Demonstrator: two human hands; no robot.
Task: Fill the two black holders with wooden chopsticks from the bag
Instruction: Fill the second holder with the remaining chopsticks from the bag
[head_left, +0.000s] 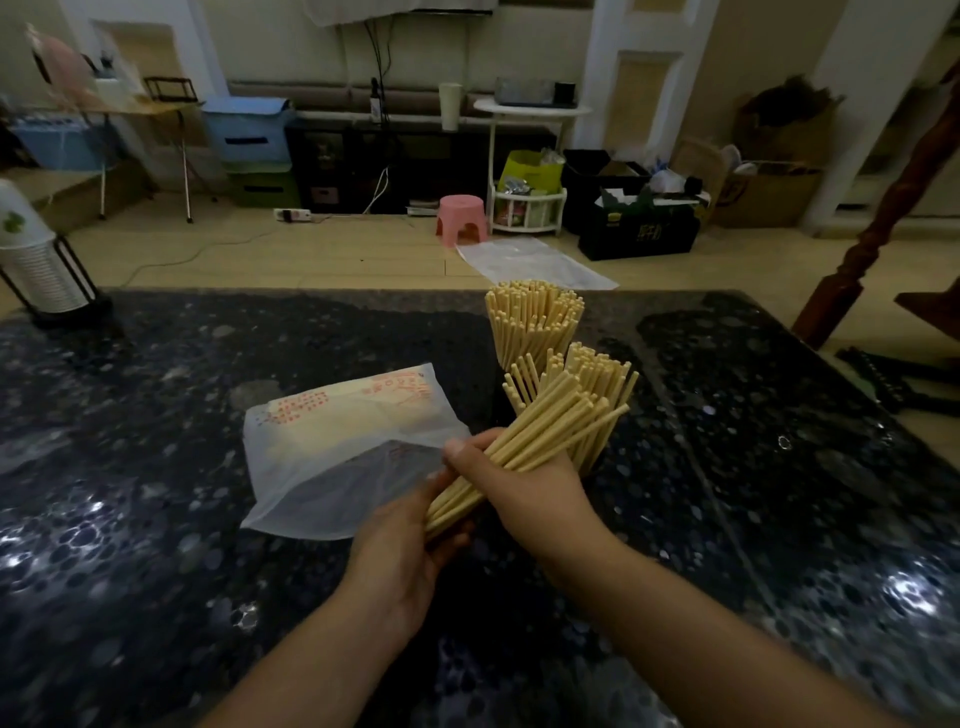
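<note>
the two black holders are almost wholly hidden behind the standing chopsticks (535, 317) and the held bundle (524, 441). the bundle's near ends are covered by the left hand (410, 545). the red print on the bag (332, 447) cannot be read. both forearms are cut off by the lower edge.

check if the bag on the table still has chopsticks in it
Yes: the bag lies flat, a pale block of chopsticks showing through its far half; its near, open end looks empty.

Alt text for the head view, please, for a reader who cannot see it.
Both hands, left and right, grip a bundle of wooden chopsticks over a dark speckled table. Behind it stand two clusters of upright chopsticks; a plastic bag lies to the left.
</note>
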